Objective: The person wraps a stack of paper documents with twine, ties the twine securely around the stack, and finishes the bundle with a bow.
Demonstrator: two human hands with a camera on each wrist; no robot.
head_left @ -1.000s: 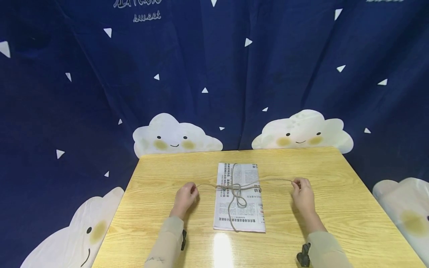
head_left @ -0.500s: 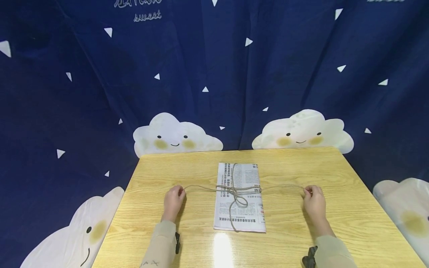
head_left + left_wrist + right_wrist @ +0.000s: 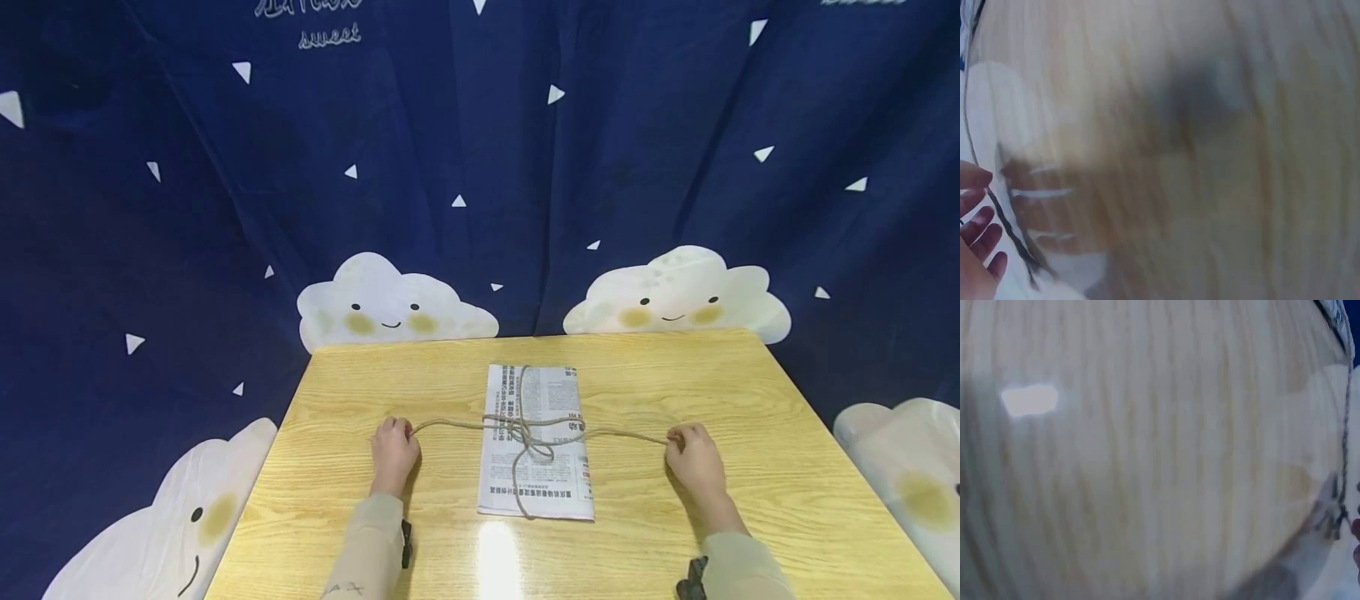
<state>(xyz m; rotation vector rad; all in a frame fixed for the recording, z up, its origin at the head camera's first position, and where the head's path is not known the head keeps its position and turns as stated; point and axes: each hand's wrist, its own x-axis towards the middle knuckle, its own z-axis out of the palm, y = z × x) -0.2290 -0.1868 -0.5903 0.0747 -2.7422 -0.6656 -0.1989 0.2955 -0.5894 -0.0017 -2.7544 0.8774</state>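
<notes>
A folded newspaper bundle (image 3: 547, 483) lies on the wooden table, bound crosswise with brown twine (image 3: 450, 423). The twine has a small bow-like loop near the middle of the bundle. To the left of the bundle, my left hand (image 3: 395, 457) pinches one end of the twine at its fingertips. In the left wrist view the twine (image 3: 1007, 225) runs past the fingertips of that hand (image 3: 975, 231), with a short tail below. On the other side, my right hand (image 3: 697, 467) holds the opposite end. The right wrist view shows a knotted, frayed twine end (image 3: 1337, 515) beside barely visible fingers.
The wooden table (image 3: 637, 542) has a glossy top with a bright reflection near its front. Behind it hangs a dark blue curtain (image 3: 465, 150) printed with clouds and triangles. Dark wrist devices (image 3: 693, 575) sit at both cuffs.
Both hands have moved outward from the bundle, drawing the twine ends apart. The loop has become smaller. Most recently the right hand has come slightly back inward and lower, and the twine sags.
</notes>
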